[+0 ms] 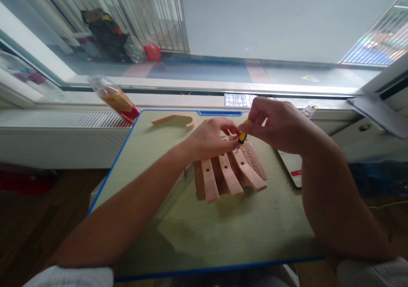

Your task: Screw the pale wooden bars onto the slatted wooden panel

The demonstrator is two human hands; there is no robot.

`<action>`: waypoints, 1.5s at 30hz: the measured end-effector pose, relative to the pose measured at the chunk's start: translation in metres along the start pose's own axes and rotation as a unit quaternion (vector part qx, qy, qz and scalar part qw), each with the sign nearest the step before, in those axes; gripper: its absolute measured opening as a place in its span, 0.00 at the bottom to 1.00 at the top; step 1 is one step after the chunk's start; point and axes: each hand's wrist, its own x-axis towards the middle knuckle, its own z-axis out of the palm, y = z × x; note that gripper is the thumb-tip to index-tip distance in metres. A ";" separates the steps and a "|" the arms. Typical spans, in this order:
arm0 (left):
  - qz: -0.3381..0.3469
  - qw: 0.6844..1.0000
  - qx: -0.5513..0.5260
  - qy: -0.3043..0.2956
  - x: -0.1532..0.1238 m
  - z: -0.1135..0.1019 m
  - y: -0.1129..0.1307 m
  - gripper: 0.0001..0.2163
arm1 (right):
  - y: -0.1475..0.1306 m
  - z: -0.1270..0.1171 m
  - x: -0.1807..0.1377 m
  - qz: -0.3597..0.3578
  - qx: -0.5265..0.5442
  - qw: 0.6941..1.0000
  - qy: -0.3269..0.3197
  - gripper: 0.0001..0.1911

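Note:
My right hand [270, 119] pinches the top of a small yellow and black screwdriver [243, 137], held nearly upright. My left hand [212, 138] comes in from the left, its thumb and forefinger closed around the screwdriver's lower part. Below the screwdriver's end a silver screw [236, 151] shows in one of the pale curved wooden strips [251, 176]. Several such strips with holes lie side by side across a brown wooden block [256, 161]. My left hand hides their far ends, and the screwdriver's tip cannot be made out clearly.
Another curved wooden piece [174, 119] lies at the back left of the blue-edged table [191, 231]. A bottle [116, 100] stands beyond that corner, by the radiator [63, 121]. A compartment box [237, 100] is at the windowsill. A flat dark-edged object [291, 168] lies right, partly behind my arm.

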 end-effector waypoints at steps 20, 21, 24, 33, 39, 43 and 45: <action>0.009 0.999 -0.045 -0.015 0.001 -0.001 -0.004 0.14 | -0.006 0.006 0.001 -0.005 0.003 1.000 0.012 0.17; 0.008 0.999 -0.048 -0.013 0.001 -0.001 -0.004 0.14 | -0.006 0.006 0.001 -0.006 0.003 1.000 0.014 0.17; 0.008 0.999 -0.052 -0.011 0.001 0.000 -0.003 0.13 | -0.005 0.006 0.001 -0.007 0.005 1.000 0.017 0.19; 0.007 0.998 -0.056 -0.011 0.001 -0.001 -0.002 0.14 | -0.006 0.007 0.001 -0.008 0.012 1.000 0.016 0.19; 0.005 0.999 -0.050 -0.010 0.002 0.000 -0.005 0.17 | -0.007 0.007 0.000 -0.003 0.006 1.000 0.022 0.19; 0.002 0.999 -0.053 -0.007 0.002 0.000 -0.005 0.16 | -0.002 0.005 0.002 0.005 0.025 1.000 0.000 0.18; -0.003 0.998 -0.056 -0.003 0.002 -0.001 -0.003 0.15 | 0.001 0.003 0.002 0.001 0.057 0.998 -0.015 0.20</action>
